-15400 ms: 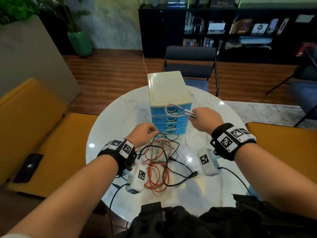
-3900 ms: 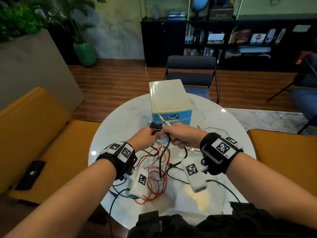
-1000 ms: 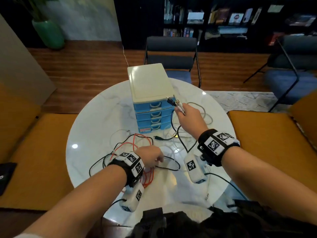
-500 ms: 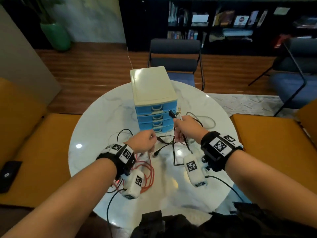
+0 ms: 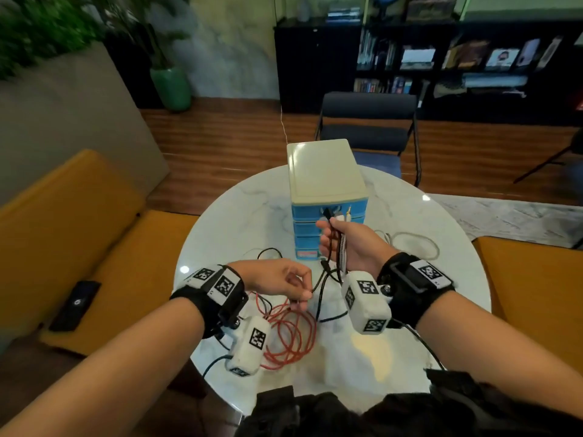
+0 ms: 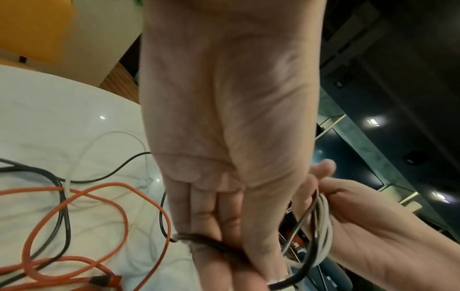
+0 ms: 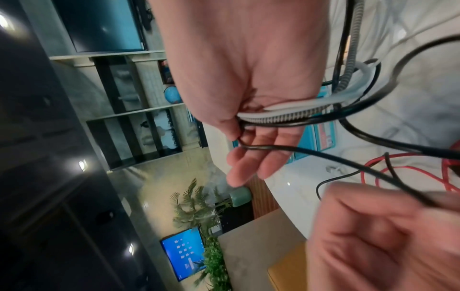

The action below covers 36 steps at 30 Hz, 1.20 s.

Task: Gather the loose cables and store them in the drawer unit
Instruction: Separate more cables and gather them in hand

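A cream drawer unit (image 5: 326, 171) with blue drawers, all closed, stands mid-table. In front of it my right hand (image 5: 331, 238) is raised palm-up and grips a cable bundle (image 7: 298, 112) of white, braided and black cords under the thumb; plug ends (image 5: 334, 213) stick up past the fingers. My left hand (image 5: 301, 296) is lower and nearer me, pinching a black cable (image 6: 206, 242) that runs up into that bundle. A red cable (image 5: 290, 335) lies coiled on the table below my left hand, and a white cable (image 5: 413, 247) loops to the right of the unit.
The round white marble table (image 5: 236, 222) has yellow benches (image 5: 94, 231) on both sides; a black phone (image 5: 75, 305) lies on the left one. A dark chair (image 5: 366, 130) stands behind the table. More thin black and white cords (image 6: 99, 141) trail left of the red coil.
My right hand has turned palm-up and lifted the bundle in front of the drawers. My left hand has slid along the black cable toward the right hand. The view has tilted up.
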Tool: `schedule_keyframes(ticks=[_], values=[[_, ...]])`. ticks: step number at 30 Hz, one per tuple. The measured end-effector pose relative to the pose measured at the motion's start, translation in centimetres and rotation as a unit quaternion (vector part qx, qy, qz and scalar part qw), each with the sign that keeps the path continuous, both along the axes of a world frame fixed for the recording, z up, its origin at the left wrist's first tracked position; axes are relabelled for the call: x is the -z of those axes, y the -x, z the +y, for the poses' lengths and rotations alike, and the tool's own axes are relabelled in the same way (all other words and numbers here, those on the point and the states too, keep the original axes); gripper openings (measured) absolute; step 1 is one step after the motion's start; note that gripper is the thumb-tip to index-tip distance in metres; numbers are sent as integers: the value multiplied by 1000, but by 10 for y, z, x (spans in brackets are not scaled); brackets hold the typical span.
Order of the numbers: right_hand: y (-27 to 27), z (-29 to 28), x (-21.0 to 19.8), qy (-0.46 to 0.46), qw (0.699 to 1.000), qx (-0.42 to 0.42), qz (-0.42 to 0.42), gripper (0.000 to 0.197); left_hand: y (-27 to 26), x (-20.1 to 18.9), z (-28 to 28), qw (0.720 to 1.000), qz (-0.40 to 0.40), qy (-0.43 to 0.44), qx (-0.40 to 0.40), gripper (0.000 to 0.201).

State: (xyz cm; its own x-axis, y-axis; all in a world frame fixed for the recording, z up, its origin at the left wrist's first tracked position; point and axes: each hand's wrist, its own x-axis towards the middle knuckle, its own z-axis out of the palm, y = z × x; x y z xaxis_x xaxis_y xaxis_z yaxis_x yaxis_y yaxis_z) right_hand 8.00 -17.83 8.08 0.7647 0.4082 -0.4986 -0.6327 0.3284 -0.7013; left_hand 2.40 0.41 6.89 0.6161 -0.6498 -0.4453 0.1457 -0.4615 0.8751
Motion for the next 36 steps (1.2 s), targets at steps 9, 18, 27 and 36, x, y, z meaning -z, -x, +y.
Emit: schedule_keyframes(ticks=[9,18,27,36], values=[[8,-7,-2,-16,997,-18,-69,31,-1,2,3,982,-5,-149,118,12],[6,-8,-5,-40,991,78,-97,29,3,13,-9,967,-47,-217,125,11],[-5,-25,-35,135,961,65,-232,26,6,36,22,921,-182,-336,80,9],[-8,-35,-55,376,783,186,-458,20,-1,30,83,849,-228,-475,-47,27]])
